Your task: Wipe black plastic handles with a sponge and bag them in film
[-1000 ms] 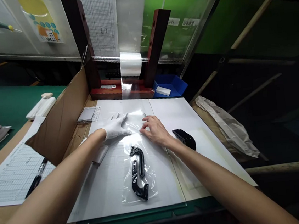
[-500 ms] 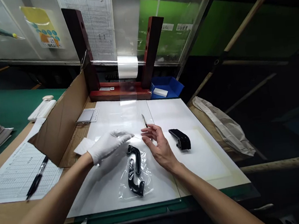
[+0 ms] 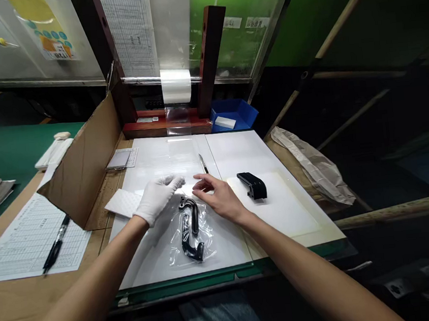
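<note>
A black curved plastic part [image 3: 190, 229] lies on the white work board [image 3: 281, 209], wrapped loosely in clear film [image 3: 207, 233]. My left hand [image 3: 157, 197], in a white glove, pinches the film's far edge just above the part. My bare right hand [image 3: 218, 197] holds the same edge from the right, fingertips close to the left hand's. A second black part [image 3: 253, 184] sits bare on the board to the right of my right hand. A small knife [image 3: 202, 163] lies just beyond my fingers.
A film roll [image 3: 176, 85] hangs on a red wooden stand [image 3: 209, 54] at the back. An open cardboard flap [image 3: 84, 164] stands on the left, beside a white foam pad [image 3: 123, 203], a pen [image 3: 56, 243] on a printed form, a blue bin [image 3: 236, 115] and a crumpled bag [image 3: 310, 165].
Both hands came off the flat film sheet, lifted its cut edge and drew it toward me over the black part. The view has shifted slightly.
</note>
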Demonstrator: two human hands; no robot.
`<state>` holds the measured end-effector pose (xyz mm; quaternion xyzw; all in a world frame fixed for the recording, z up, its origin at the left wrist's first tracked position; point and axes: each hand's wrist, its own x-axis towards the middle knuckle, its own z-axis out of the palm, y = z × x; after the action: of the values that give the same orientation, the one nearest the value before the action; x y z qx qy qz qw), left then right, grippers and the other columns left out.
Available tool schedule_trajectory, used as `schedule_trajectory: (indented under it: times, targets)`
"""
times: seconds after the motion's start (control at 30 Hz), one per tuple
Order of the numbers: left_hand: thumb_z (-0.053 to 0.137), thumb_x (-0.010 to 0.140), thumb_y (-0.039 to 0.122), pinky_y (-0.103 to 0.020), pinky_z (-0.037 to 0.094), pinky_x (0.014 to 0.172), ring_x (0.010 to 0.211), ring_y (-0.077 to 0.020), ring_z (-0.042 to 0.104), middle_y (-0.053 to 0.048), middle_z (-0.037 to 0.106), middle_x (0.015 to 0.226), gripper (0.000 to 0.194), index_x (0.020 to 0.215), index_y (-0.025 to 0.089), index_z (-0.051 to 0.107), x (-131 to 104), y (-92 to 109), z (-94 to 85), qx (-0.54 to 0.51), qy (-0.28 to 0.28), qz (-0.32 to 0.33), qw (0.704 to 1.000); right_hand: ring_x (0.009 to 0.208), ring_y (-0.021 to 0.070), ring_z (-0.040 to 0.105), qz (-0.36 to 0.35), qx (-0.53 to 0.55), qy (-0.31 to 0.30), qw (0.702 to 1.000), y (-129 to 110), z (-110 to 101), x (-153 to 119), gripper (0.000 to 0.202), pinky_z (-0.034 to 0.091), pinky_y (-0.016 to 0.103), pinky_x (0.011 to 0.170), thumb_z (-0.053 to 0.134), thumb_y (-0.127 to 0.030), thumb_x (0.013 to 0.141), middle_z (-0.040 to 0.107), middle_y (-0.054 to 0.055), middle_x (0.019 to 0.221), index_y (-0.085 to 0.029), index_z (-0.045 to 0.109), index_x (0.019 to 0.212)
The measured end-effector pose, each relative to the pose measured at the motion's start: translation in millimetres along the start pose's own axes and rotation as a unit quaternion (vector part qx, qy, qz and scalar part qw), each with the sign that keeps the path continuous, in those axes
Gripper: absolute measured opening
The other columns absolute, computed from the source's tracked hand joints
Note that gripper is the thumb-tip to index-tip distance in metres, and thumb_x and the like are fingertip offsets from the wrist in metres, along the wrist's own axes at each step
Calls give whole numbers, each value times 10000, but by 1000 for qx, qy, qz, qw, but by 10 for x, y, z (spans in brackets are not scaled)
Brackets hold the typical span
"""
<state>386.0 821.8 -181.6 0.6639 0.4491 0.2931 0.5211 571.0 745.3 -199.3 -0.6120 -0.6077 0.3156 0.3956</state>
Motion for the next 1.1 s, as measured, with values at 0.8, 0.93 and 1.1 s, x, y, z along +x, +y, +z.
schedule_trajectory:
  times: [0.8, 0.93, 1.1]
  targets:
    - [746, 833, 471, -319, 559, 918, 997, -212, 716, -58, 793, 1044, 274, 923, 215, 782, 201, 23, -83, -58, -17, -4, 998, 963, 170, 676, -46, 83, 39, 995, 98, -332, 366, 204, 572, 357, 922, 656, -398, 925, 714, 36, 1016, -206, 660, 993]
    - [722, 882, 442, -327, 567, 995, 1048, -201, 724, -10, 790, 1110, 245, 1050, 275, 786, -291, 0, -150, 21, -60, 71, 995, 1034, 184, 667, -136, 60, -16, 989, -51, -356, -138, 92, 557, 418, 988, 625, -226, 948, 715, 24, 1049, -226, 681, 1022]
    - [542, 996, 190, -375, 502, 1111, 1193, -171, 658, -23, 721, 1282, 289, 1218, 272, 707, -675, -175, -107, 196, -164, 299, 919, 1096, 212, 637, -296, -101, -46, 949, 105, -187, -599, 152, 579, 413, 937, 626, -99, 918, 708, 68, 1073, -200, 661, 1027]
